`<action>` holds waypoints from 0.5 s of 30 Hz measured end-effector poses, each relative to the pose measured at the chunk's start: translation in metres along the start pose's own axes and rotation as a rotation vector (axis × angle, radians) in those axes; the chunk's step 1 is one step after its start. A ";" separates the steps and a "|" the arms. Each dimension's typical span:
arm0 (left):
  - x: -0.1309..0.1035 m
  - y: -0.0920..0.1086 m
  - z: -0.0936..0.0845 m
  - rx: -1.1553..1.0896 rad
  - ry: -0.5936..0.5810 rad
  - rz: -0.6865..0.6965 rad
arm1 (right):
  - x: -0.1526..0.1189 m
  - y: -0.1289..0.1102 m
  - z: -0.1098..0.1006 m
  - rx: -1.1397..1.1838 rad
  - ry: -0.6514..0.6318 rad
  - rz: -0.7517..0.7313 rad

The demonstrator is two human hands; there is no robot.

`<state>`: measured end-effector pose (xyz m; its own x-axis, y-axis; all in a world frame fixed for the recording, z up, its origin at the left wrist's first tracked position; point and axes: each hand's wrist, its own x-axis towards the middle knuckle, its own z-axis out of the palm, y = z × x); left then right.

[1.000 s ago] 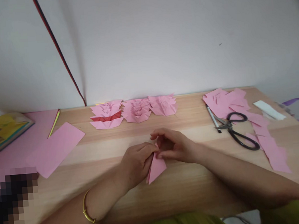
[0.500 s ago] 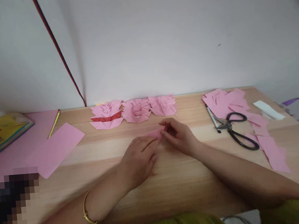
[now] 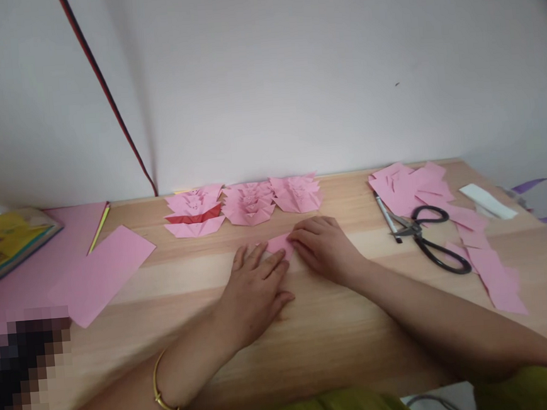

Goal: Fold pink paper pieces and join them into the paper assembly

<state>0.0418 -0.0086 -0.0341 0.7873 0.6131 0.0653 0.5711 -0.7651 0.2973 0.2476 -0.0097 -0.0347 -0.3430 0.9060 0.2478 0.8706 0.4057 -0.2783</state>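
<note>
A small piece of pink paper [image 3: 279, 245] lies on the wooden table between my hands, partly covered by fingers. My left hand [image 3: 260, 288] rests palm down with fingers spread, its fingertips on the paper's left and near part. At the paper's right edge, my right hand [image 3: 323, 246] has its fingers and thumb drawn together on the paper. Beyond the hands, along the wall, stand three overlapping rows of folded pink paper pieces [image 3: 249, 205], with one red folded piece [image 3: 193, 215] in the left row.
On the right lie black-handled scissors [image 3: 415, 228], a pen [image 3: 388, 218] and pink paper scraps [image 3: 494, 276], with a white strip [image 3: 487, 202] farther right. A pink sheet [image 3: 112, 268], a yellow pencil [image 3: 98, 228] and a yellow pouch [image 3: 14, 241] are at left.
My left hand's fingers have spread out and flattened over the paper. My right hand has turned lower onto the paper's right edge, and more of the paper shows.
</note>
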 end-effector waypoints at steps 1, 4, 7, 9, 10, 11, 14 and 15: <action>0.000 0.000 0.000 0.006 -0.005 -0.005 | 0.000 0.000 -0.001 -0.012 0.011 0.017; 0.001 0.000 0.000 0.024 -0.004 -0.024 | 0.000 -0.001 -0.002 0.003 0.013 -0.023; 0.001 -0.002 0.000 0.043 0.015 -0.022 | 0.000 -0.002 0.001 0.056 -0.025 -0.123; 0.001 -0.004 0.001 0.050 0.012 -0.014 | 0.001 0.001 0.002 0.055 -0.010 -0.105; 0.001 -0.005 0.001 0.052 0.007 -0.010 | 0.001 0.003 0.003 0.043 0.009 -0.072; 0.001 -0.006 0.002 0.054 0.004 -0.007 | 0.002 0.006 0.003 0.029 0.032 -0.038; 0.001 -0.007 0.002 0.053 0.011 0.008 | 0.002 0.009 0.002 0.017 0.086 -0.006; 0.001 -0.007 0.002 0.050 0.017 0.013 | 0.002 0.008 0.002 0.026 0.093 -0.021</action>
<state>0.0387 -0.0031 -0.0382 0.7909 0.6061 0.0850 0.5723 -0.7816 0.2480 0.2532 -0.0045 -0.0384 -0.3262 0.8825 0.3388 0.8536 0.4289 -0.2955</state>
